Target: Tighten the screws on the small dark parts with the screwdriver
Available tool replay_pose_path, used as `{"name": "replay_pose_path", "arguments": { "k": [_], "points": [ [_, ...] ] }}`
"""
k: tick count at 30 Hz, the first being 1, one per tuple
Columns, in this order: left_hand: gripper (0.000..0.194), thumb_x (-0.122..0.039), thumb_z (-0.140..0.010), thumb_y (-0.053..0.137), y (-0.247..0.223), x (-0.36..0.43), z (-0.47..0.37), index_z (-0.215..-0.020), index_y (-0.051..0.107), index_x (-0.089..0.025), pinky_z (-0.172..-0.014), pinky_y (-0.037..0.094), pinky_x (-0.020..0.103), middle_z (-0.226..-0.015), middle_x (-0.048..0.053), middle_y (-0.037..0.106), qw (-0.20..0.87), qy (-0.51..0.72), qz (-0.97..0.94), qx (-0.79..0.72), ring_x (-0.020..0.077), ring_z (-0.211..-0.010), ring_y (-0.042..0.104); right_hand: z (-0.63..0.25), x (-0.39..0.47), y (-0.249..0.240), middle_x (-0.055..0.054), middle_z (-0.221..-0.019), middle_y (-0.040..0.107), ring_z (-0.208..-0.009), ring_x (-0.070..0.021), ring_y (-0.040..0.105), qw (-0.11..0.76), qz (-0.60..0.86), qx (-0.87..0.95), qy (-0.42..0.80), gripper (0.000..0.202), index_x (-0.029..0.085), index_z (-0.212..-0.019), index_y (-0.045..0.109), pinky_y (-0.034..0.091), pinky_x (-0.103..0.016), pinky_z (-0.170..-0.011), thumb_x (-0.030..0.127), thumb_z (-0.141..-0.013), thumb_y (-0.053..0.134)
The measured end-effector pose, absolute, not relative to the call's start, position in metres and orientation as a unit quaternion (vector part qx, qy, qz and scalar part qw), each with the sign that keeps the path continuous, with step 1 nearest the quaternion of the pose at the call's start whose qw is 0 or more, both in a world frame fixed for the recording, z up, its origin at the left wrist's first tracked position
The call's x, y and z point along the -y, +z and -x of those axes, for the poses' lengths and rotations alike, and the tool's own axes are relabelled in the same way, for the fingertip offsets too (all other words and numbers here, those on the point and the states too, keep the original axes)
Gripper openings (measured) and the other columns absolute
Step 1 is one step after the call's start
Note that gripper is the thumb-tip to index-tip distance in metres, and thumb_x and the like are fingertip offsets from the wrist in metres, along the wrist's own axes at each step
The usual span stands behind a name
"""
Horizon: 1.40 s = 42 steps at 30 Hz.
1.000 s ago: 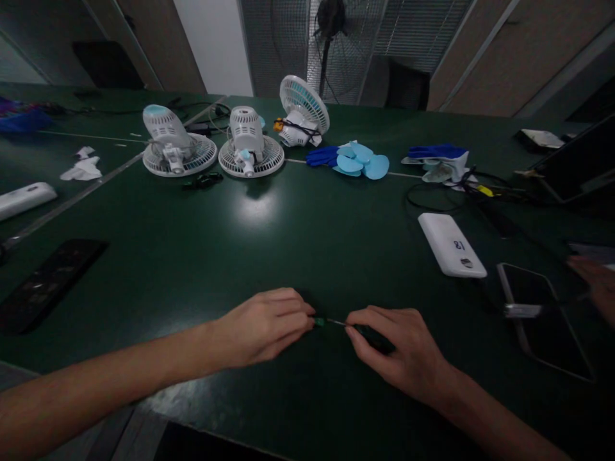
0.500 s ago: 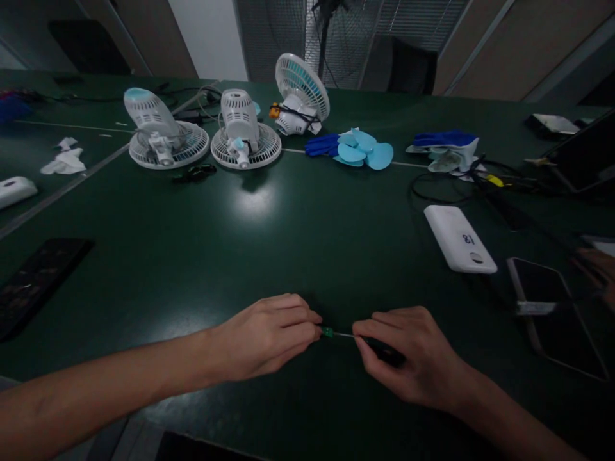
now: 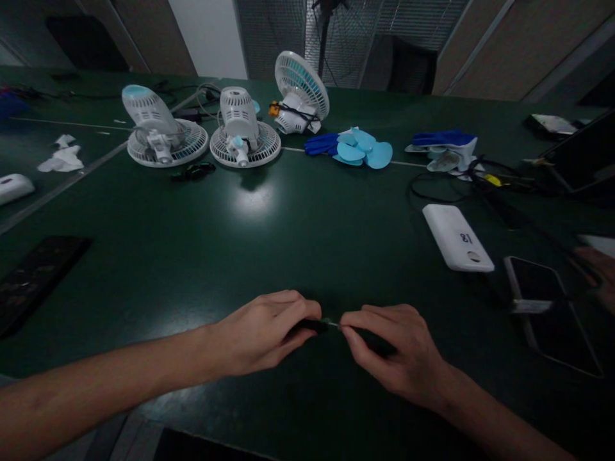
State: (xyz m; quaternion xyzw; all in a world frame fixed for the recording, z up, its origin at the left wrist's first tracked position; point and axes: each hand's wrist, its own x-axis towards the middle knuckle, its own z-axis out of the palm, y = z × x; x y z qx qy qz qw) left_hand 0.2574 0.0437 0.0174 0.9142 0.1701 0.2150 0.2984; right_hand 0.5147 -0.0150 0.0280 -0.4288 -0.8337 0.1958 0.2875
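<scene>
Both hands meet low in the middle over the dark green table. My left hand [image 3: 276,330] is closed, thumb and fingers round the dark handle [image 3: 312,325] of what looks like a small screwdriver. Its thin, pale metal shaft [image 3: 332,324] spans the short gap between the hands, with a trace of green near the handle. My right hand [image 3: 396,349] pinches the other end of the shaft between thumb and forefinger. A dark patch shows beneath the right palm; I cannot tell whether it is an object or shadow.
Fans [image 3: 245,137] stand along the back, beside light-blue fan blades [image 3: 364,148] and blue-white gloves [image 3: 444,150]. At right are a white device [image 3: 457,238], a phone [image 3: 552,314], cables and another person's hand [image 3: 600,269]. A dark flat device [image 3: 36,278] lies left.
My right hand has moved left, closer to my left hand, so less shaft shows. My left fingers have shifted, baring the dark handle; the green part shows less.
</scene>
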Motion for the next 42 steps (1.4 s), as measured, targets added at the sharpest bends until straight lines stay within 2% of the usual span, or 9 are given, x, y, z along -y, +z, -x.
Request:
{"name": "replay_pose_path", "arguments": {
  "k": [12,15,18,22,24,27,30,37,42],
  "points": [
    [0.022,-0.019,-0.103,0.051,0.021,-0.044,-0.256,-0.124,0.051,-0.017,-0.084,0.054,0.030,-0.106,0.010,0.062,0.327,0.190,-0.908,-0.180,0.0181,-0.096,0.062,-0.539,0.014,0.028,0.002,-0.081,0.072,-0.060,-0.0116,0.064,0.339,0.496,0.780,0.178,0.010,0.024,-0.105,0.068,0.048,-0.024,-0.054,0.022,-0.098,0.061],
    [0.025,-0.019,-0.102,0.054,0.022,-0.045,-0.256,-0.126,0.050,-0.017,-0.085,0.053,0.031,-0.110,0.010,0.062,0.345,0.176,-0.903,-0.186,0.0185,-0.099,0.061,-0.551,0.012,0.033,0.006,-0.062,0.060,-0.044,-0.0091,0.049,0.407,0.581,0.694,0.127,0.009,0.024,-0.101,0.069,0.035,-0.024,-0.042,0.028,-0.099,0.062],
    [0.030,-0.022,-0.100,0.057,0.027,-0.046,-0.264,-0.128,0.051,-0.017,-0.086,0.053,0.033,-0.114,0.011,0.062,0.345,0.167,-0.901,-0.205,0.0197,-0.102,0.060,-0.559,0.008,0.033,0.004,-0.062,0.053,-0.049,-0.0110,0.046,0.470,0.628,0.602,0.152,0.016,0.023,-0.099,0.070,0.033,-0.026,-0.042,0.035,-0.101,0.060],
    [0.044,-0.029,-0.095,0.061,0.039,-0.041,-0.294,-0.136,0.052,-0.016,-0.096,0.048,0.043,-0.130,0.013,0.061,0.251,0.171,-0.937,-0.176,0.0264,-0.116,0.056,-0.562,0.004,0.026,0.004,-0.064,0.051,-0.053,-0.0118,0.045,0.480,0.635,0.567,0.210,0.021,0.023,-0.100,0.070,0.032,-0.026,-0.045,0.040,-0.101,0.060],
    [0.040,-0.032,-0.098,0.056,0.041,-0.035,-0.312,-0.135,0.057,-0.015,-0.098,0.046,0.045,-0.129,0.013,0.062,0.180,0.168,-0.959,-0.142,0.0286,-0.118,0.055,-0.561,0.003,0.024,0.004,-0.065,0.052,-0.053,-0.0116,0.044,0.480,0.632,0.569,0.215,0.021,0.022,-0.099,0.070,0.032,-0.027,-0.046,0.040,-0.100,0.061],
    [0.038,-0.035,-0.104,0.047,0.036,-0.023,-0.326,-0.127,0.066,-0.011,-0.099,0.044,0.044,-0.122,0.014,0.066,0.078,0.171,-0.978,-0.094,0.0284,-0.116,0.057,-0.559,0.003,0.023,0.004,-0.065,0.052,-0.054,-0.0112,0.044,0.484,0.620,0.580,0.212,0.019,0.021,-0.098,0.071,0.032,-0.027,-0.048,0.038,-0.100,0.061],
    [0.039,-0.034,-0.105,0.046,0.030,-0.013,-0.318,-0.127,0.067,-0.010,-0.104,0.043,0.040,-0.129,0.013,0.065,-0.001,0.161,-0.983,-0.087,0.0258,-0.118,0.057,-0.558,0.004,0.024,0.004,-0.064,0.051,-0.053,-0.0111,0.045,0.479,0.615,0.591,0.208,0.019,0.021,-0.096,0.071,0.031,-0.027,-0.047,0.036,-0.100,0.060],
    [0.042,-0.032,-0.103,0.052,0.031,-0.002,-0.277,-0.141,0.060,-0.016,-0.115,0.039,0.042,-0.141,0.009,0.060,0.005,0.116,-0.991,-0.065,0.0244,-0.131,0.053,-0.558,0.003,0.026,0.004,-0.066,0.054,-0.054,-0.0109,0.046,0.466,0.606,0.605,0.223,0.017,0.022,-0.099,0.072,0.032,-0.026,-0.047,0.034,-0.100,0.060],
    [0.047,-0.032,-0.101,0.056,0.031,-0.002,-0.266,-0.144,0.057,-0.014,-0.125,0.030,0.048,-0.144,0.009,0.058,0.016,0.097,-0.993,-0.072,0.0297,-0.145,0.040,-0.559,0.003,0.025,0.004,-0.066,0.054,-0.054,-0.0110,0.046,0.455,0.605,0.613,0.227,0.016,0.023,-0.101,0.072,0.032,-0.026,-0.047,0.033,-0.101,0.060]
  ]
}}
